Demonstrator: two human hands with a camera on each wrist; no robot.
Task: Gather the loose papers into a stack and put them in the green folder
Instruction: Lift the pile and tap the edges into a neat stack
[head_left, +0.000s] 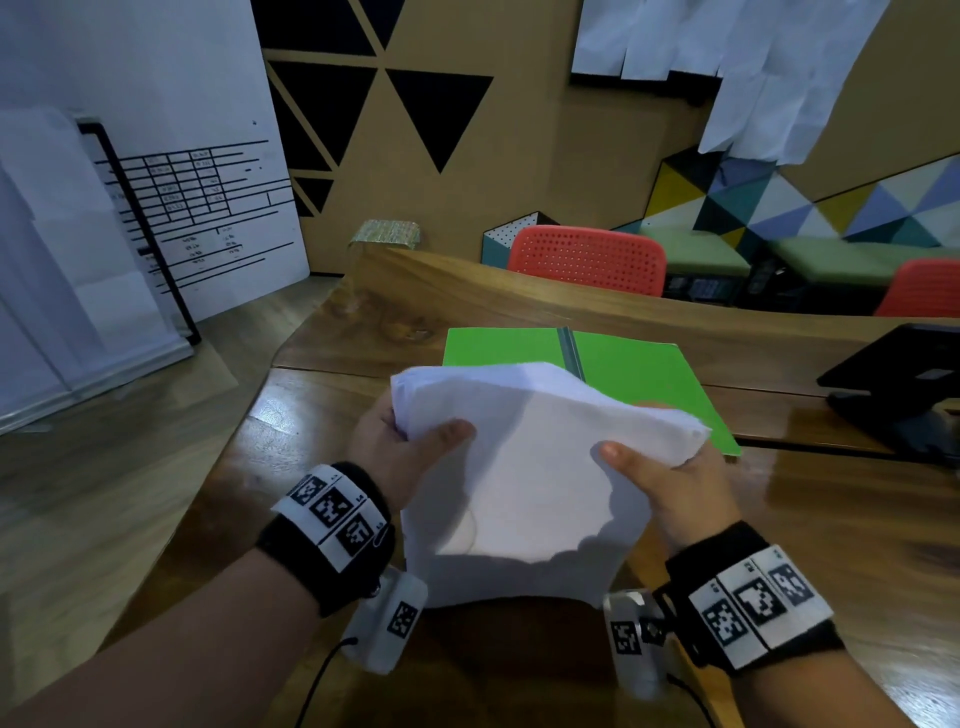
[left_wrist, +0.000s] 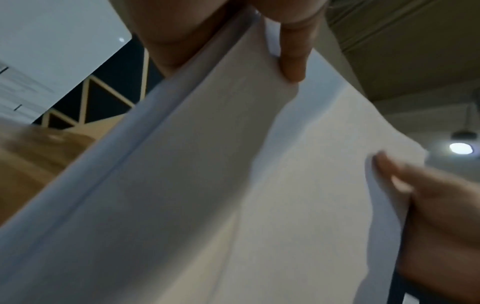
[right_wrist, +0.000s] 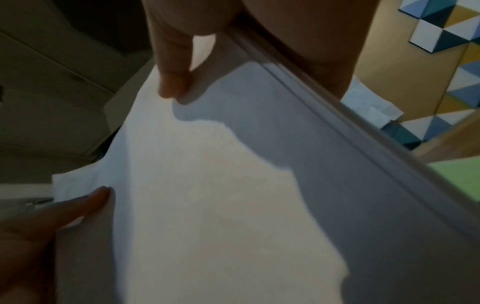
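Desk (head_left: 810, 509): wooden, partly covered. Green folder (head_left: 639, 374): open flat, near half hidden behind paper stack (head_left: 524, 467). Stack raised above desk, gripped by left hand (head_left: 400, 452) and right hand (head_left: 670, 488); fingers behind sheets unseen.

I see head view dim, edges bowed | glare on table (head_left: 291, 410) | hand shadows on papers (head_left: 519, 467) | both wrist views blurred | ceiling lamp (left_wrist: 461, 148) glows
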